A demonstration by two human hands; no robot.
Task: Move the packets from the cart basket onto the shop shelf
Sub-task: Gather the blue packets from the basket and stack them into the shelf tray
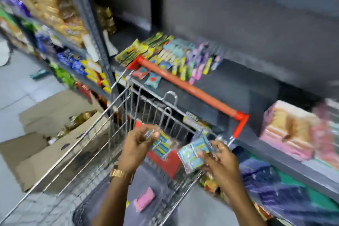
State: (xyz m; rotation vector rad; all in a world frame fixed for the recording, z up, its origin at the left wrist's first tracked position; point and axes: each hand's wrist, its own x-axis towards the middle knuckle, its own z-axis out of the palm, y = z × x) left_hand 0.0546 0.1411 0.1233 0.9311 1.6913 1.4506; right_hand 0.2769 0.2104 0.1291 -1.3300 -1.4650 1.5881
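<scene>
Your left hand (139, 145) pinches a blue-yellow packet strip (161, 146) above the cart basket (102, 134); your right hand (218, 159), at 3 o'clock from it, grips pale blue packets (192, 154). Pink packet (144, 199) lies on the basket floor at 6 o'clock. Shop shelf (238, 86) at 12 o'clock holds packet rows (183, 57). Motion blur throughout.

We are reaching both forearms forward and up, hands raised side by side, a little apart. Our left hand (139, 143) is curling its fingers (156, 135) in toward the thumb, pinching; a gold watch (119, 173) is sitting on that wrist. Our right hand (220, 158) is closing its fingertips (201, 155) in a pinch too, knuckles facing us.
</scene>
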